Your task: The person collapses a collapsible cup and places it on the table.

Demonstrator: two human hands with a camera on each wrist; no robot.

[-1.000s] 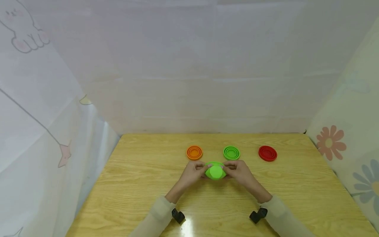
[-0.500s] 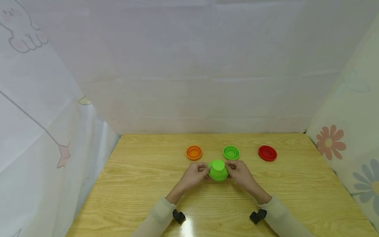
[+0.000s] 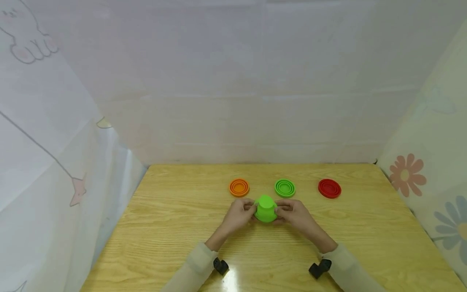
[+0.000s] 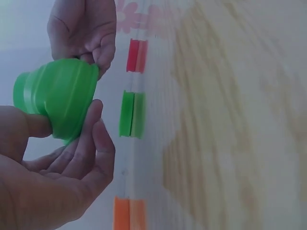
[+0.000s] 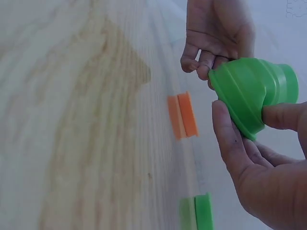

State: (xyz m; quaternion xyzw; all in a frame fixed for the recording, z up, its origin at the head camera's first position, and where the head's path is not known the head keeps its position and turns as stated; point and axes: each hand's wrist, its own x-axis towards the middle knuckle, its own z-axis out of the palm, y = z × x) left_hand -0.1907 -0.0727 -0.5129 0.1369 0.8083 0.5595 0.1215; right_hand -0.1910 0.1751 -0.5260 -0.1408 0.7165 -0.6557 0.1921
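Between both hands is a bright green collapsible cup [image 3: 266,210], popped out into a stepped cone, its narrow base up and its wide rim down. My left hand [image 3: 238,215] pinches its left side, thumb on the wall and fingers under the rim; the left wrist view shows this left hand [image 4: 62,167] close up. On the opposite side my right hand [image 3: 296,215] grips it the same way. Seen from the right wrist, the thumb of the right hand [image 5: 268,177] dents the wall of the green cup [image 5: 254,91]. The cup is held above the table.
Behind the hands, a flattened orange cup [image 3: 239,187], a flattened green cup [image 3: 285,188] and a flattened red cup [image 3: 330,188] lie in a row on the wooden table [image 3: 175,211]. Pale printed sheets [image 3: 233,101] hang at the back and sides.
The green cup, lower and squashed a second ago, now stands taller with its base pushed out. It swung slightly right, then back left. Both hands keep their hold.
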